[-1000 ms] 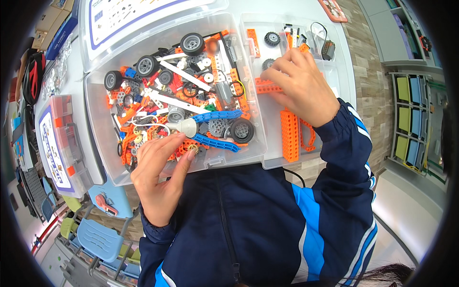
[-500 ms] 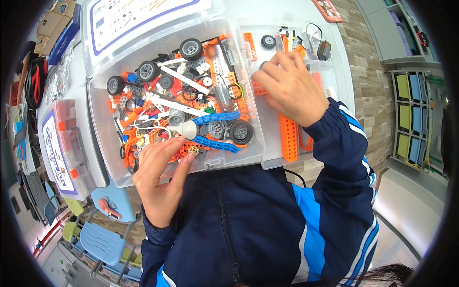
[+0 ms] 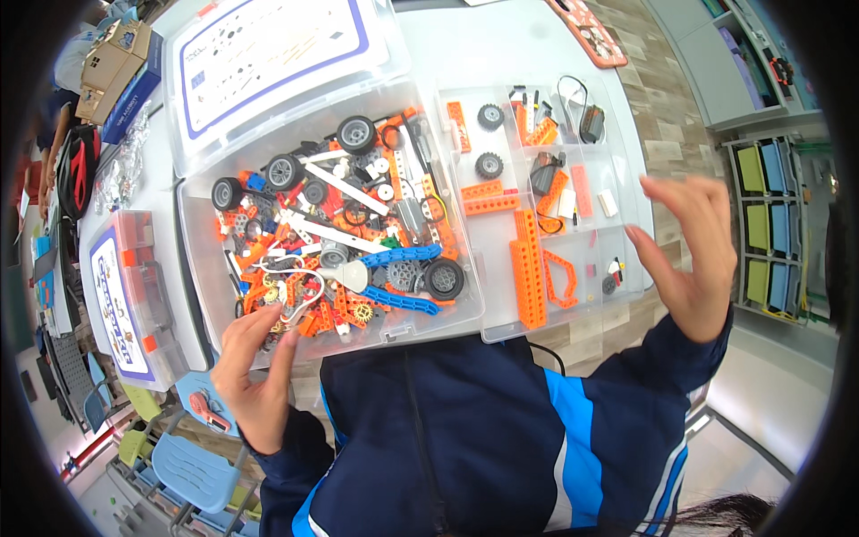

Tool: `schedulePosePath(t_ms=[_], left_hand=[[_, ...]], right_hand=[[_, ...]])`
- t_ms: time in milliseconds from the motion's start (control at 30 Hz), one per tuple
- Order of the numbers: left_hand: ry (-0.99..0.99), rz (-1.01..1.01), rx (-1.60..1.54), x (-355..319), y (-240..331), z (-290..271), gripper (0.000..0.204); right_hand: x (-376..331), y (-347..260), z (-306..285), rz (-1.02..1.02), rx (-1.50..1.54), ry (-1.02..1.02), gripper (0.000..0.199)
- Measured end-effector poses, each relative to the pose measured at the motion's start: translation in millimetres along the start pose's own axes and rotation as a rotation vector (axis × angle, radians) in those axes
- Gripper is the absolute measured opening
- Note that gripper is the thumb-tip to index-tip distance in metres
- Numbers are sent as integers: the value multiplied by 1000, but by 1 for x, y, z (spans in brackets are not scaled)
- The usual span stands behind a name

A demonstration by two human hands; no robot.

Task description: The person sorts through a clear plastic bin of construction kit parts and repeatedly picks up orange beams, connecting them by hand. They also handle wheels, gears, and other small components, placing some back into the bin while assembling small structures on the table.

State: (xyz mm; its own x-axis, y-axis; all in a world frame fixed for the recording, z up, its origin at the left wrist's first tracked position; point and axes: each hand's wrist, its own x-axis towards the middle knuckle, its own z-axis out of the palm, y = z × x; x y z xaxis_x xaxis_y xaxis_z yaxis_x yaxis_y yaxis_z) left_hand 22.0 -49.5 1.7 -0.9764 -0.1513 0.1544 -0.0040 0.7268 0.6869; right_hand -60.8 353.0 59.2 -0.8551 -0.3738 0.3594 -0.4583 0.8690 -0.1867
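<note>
My left hand (image 3: 255, 371) is at the front left corner of a clear plastic bin (image 3: 394, 335), thumb and forefinger apart with nothing between them. Close to its fingertips is a white cable (image 3: 313, 285), which runs to a pale grey piece (image 3: 352, 276) beside two blue ribbed strips (image 3: 400, 301). Orange, white and grey building parts and several black-tyred wheels (image 3: 444, 279) fill the bin. My right hand (image 3: 689, 255) hovers empty, its fingers spread, by the right edge of a clear divided tray (image 3: 492, 313). That tray holds long orange beams (image 3: 528, 277), small wheels (image 3: 489, 166) and a white block (image 3: 608, 203).
The bin's clear lid with a printed sheet (image 3: 277, 63) lies behind it. A closed kit box (image 3: 134, 295) stands left. A phone in a patterned case (image 3: 591, 34) is at the far right table edge. Blue chairs (image 3: 192, 470) and storage drawers (image 3: 765, 224) stand around.
My right hand has moved off the tray compartments to the right, uncovering the parts there. My left hand has drawn back left and nearer me. The view has shifted slightly.
</note>
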Motion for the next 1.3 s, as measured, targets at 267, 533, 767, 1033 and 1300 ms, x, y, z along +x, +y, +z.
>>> schedulePosePath(t_ms=[267, 533, 767, 1033, 1300], left_hand=[[116, 2, 146, 16, -22, -51, 31], [-73, 232, 200, 60, -30, -75, 32], [-283, 370, 192, 111, -56, -39, 31], [-517, 299, 218, 109, -70, -10, 43], [-534, 277, 203, 98, -73, -25, 44]], right_hand=[[-69, 50, 30, 543, 55, 94, 32], [-90, 56, 33, 581, 188, 71, 27], [-44, 7, 15, 328, 117, 35, 23], [32, -46, 48, -203, 261, -125, 30], [154, -56, 169, -558, -88, -234, 22]])
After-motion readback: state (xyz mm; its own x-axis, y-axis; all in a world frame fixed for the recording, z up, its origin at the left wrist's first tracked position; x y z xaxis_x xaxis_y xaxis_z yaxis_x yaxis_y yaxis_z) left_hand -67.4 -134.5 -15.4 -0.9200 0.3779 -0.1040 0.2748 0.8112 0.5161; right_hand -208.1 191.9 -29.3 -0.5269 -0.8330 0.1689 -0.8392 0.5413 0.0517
